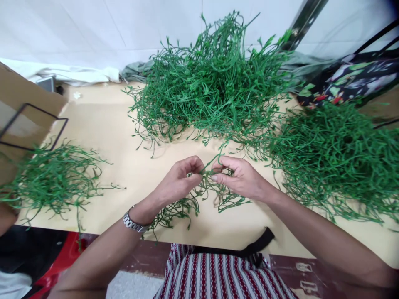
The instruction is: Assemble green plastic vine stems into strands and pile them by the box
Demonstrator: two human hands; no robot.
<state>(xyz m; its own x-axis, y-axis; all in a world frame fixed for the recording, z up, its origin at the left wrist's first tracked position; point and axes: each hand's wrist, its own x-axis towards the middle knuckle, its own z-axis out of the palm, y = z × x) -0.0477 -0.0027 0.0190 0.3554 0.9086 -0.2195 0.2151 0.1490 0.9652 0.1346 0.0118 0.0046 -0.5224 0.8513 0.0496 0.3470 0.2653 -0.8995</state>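
My left hand (183, 179) and my right hand (237, 174) face each other just above the table. Both pinch a thin green plastic stem (207, 171) that spans the small gap between my fingertips. Below them lies a loose cluster of similar green stems (229, 200), and more stems (176, 212) rest under my left wrist. A metal-band watch (132, 221) is on the left wrist. Beyond my hands a large tangled heap of green stems (212, 87) rises towards the wall.
Another heap of stems (339, 160) spreads at right; a smaller pile (56, 180) lies left. A cardboard box (23, 93) with a black wire frame (46, 110) stands at left. Dark floral cloth (352, 81) sits back right. A black strap (258, 241) crosses the table's front edge.
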